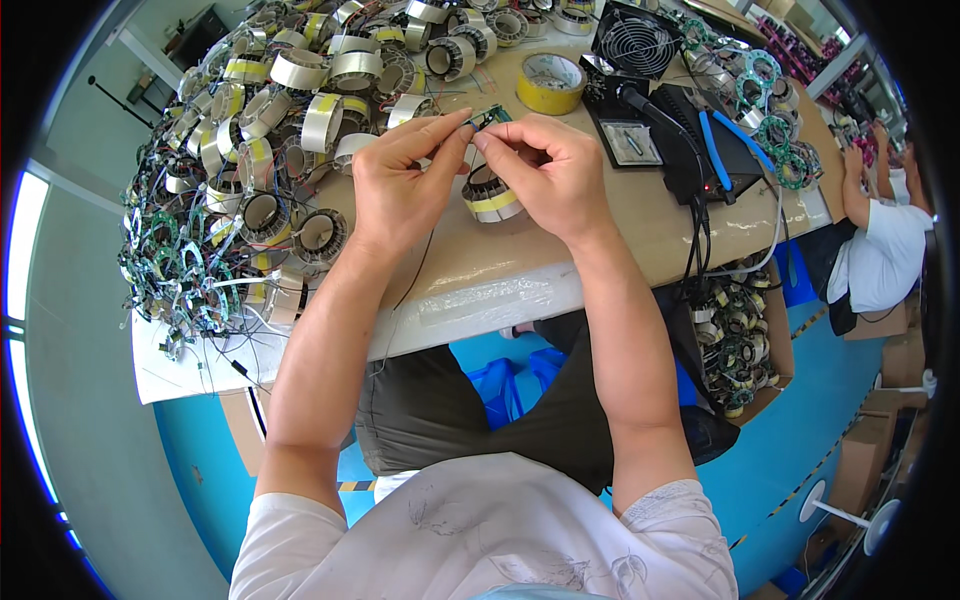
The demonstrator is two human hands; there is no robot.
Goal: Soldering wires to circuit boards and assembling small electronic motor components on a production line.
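Note:
Both hands meet over the near middle of the table, pinching at a small green circuit board point(491, 117) with thin wires. My left hand point(405, 185) has thumb and forefinger closed at the board's left end. Closed as well, my right hand point(558, 180) pinches just beside it, at the board's lower side; the fingers partly hide which wire or edge each one grips. Beneath the fingertips a motor stator point(494, 205) with a yellow-banded metal ring rests on the table, partly covered by my right hand. A thin dark wire hangs down next to my left wrist.
Many stators point(300, 70) pile up at the left, with tangled green ring boards point(190, 275) nearby. Behind my right hand are a yellow tape roll point(551, 85), a black fan point(636, 47), a soldering station point(715, 150) and blue-handled pliers point(716, 150). A co-worker point(885, 255) sits far right.

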